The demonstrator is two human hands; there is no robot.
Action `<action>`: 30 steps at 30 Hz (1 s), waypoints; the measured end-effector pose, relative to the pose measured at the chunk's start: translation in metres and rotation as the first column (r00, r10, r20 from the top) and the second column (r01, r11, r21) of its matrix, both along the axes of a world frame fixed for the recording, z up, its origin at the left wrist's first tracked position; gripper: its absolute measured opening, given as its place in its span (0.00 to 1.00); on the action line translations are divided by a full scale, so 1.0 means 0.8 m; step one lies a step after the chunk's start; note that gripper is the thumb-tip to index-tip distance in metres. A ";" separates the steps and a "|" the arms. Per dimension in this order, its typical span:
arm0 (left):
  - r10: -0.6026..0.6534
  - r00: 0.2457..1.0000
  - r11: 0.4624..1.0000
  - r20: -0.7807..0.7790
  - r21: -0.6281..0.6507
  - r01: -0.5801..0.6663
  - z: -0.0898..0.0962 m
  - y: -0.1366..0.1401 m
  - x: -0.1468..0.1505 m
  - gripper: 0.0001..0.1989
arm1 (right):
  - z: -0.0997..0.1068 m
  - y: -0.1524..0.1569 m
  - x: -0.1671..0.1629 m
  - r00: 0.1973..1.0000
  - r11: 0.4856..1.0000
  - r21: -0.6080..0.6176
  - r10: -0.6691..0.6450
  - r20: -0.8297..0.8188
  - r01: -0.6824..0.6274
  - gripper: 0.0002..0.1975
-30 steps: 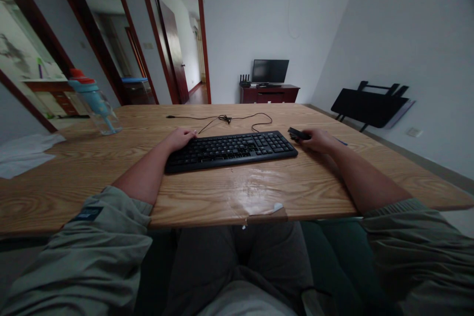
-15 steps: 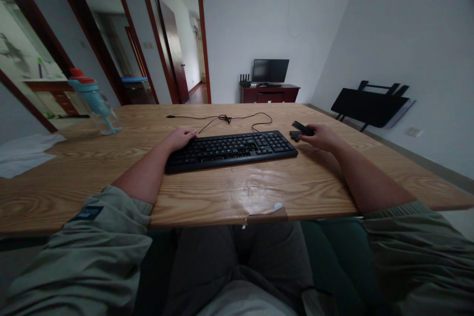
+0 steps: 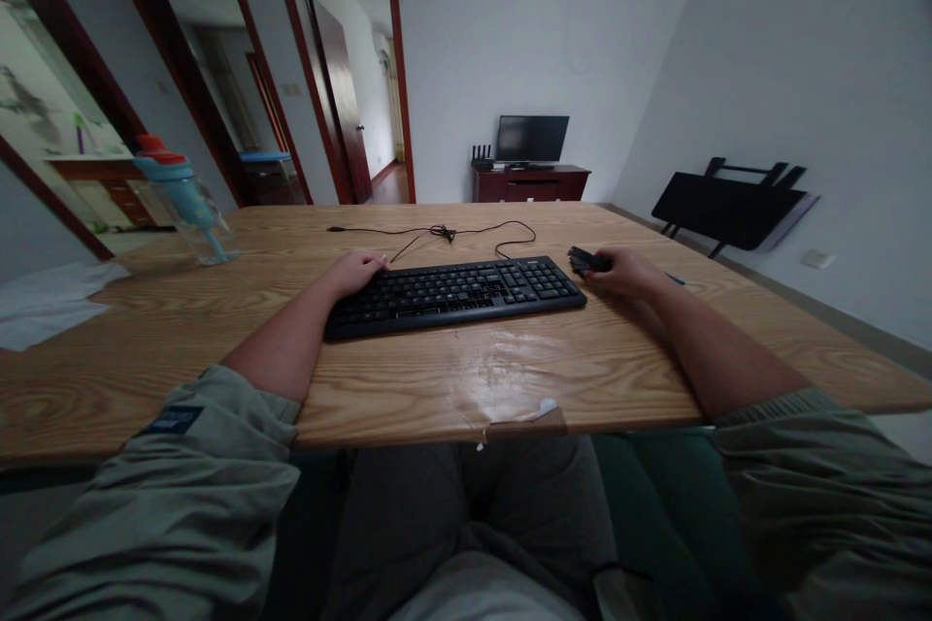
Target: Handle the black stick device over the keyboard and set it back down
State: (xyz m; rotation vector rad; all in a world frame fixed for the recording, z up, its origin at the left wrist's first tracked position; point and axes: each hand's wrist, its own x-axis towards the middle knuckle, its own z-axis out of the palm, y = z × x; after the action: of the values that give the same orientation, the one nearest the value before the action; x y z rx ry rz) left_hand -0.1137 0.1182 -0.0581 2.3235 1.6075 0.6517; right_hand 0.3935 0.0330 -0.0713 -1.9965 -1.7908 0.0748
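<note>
A black keyboard (image 3: pixel 466 296) lies on the wooden table, with bare patches in its lower rows where keycaps are off. My left hand (image 3: pixel 353 274) grips the keyboard's far left edge, fingers together. Just right of the keyboard, my right hand (image 3: pixel 618 272) is closed on a long black piece (image 3: pixel 591 259) that looks like a space bar keycap. The piece is low over small black loose parts, probably keycaps, mostly hidden by it and the fingers.
The keyboard's cable (image 3: pixel 442 233) lies bundled behind it. A water bottle (image 3: pixel 190 209) and white tissue (image 3: pixel 58 296) are at left. A thin blue object (image 3: pixel 675 278) shows beyond my right forearm. The table's front edge has a torn strip (image 3: pixel 528 422).
My right hand has lowered the black piece slightly, toward the loose parts, which it now mostly covers. The blue object has come into sight. My left hand and the keyboard stay put.
</note>
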 end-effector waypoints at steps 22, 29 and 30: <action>0.092 0.989 0.996 0.117 -0.003 -0.092 -0.006 -0.001 0.003 0.24 | 0.089 -0.046 -0.207 0.724 0.864 0.399 0.483 -0.492 -0.306 0.27; 0.059 0.995 0.998 0.074 -0.010 -0.058 -0.002 -0.015 0.002 0.23 | 0.062 -0.047 -0.247 0.823 0.875 0.228 0.480 -0.305 -0.426 0.12; 0.058 0.996 0.998 0.073 -0.024 -0.057 -0.002 -0.017 0.001 0.23 | 0.059 -0.047 -0.247 0.820 0.875 0.227 0.482 -0.308 -0.428 0.11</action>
State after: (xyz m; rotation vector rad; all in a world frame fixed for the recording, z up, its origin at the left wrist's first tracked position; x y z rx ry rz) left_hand -0.1131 0.1050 -0.0594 2.2183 1.6455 0.7206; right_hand 0.1960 -0.0048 -0.0243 -1.3075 -1.9213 0.4164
